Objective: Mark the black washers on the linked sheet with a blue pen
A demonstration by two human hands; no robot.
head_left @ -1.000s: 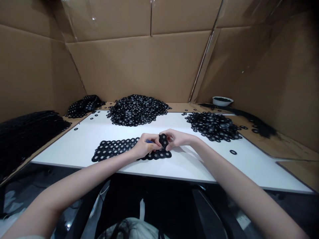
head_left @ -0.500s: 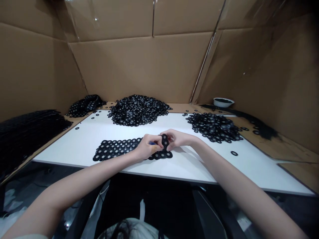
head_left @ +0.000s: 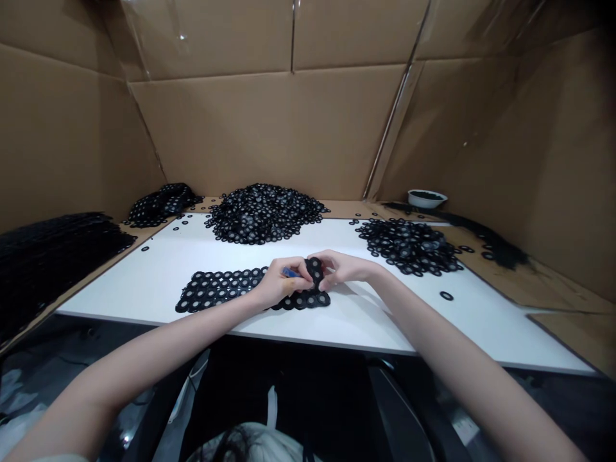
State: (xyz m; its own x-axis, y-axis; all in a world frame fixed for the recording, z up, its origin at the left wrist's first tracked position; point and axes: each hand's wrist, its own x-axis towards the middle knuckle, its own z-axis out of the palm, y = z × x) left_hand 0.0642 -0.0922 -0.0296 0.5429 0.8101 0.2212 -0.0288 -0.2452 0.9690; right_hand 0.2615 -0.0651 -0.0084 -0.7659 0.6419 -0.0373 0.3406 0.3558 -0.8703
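On the white board lies a panel of linked black rings (head_left: 208,292), set in several rows with pale centres. Its right end is bent upward between my two hands. My left hand (head_left: 280,283) is closed round a small blue-handled tool (head_left: 289,273), of which only the blue part shows; the tip is hidden. My right hand (head_left: 342,269) pinches the raised ring edge (head_left: 315,268) between thumb and fingers. Fingertips of both hands nearly meet at this edge, and exactly where the tool touches the rings cannot be seen.
A large heap of black rings (head_left: 262,215) stands behind the panel, a smaller heap (head_left: 409,247) at right. A white bowl (head_left: 427,199) and dark strands (head_left: 500,247) sit farther right. Left are a dark bundle (head_left: 58,256) and a folded ring sheet (head_left: 161,204). Cardboard walls (head_left: 260,128) enclose the table.
The blue handle shows more and sits slightly higher in my left hand, which has turned a little. My right hand keeps its pinch. The whole view has shifted slightly.
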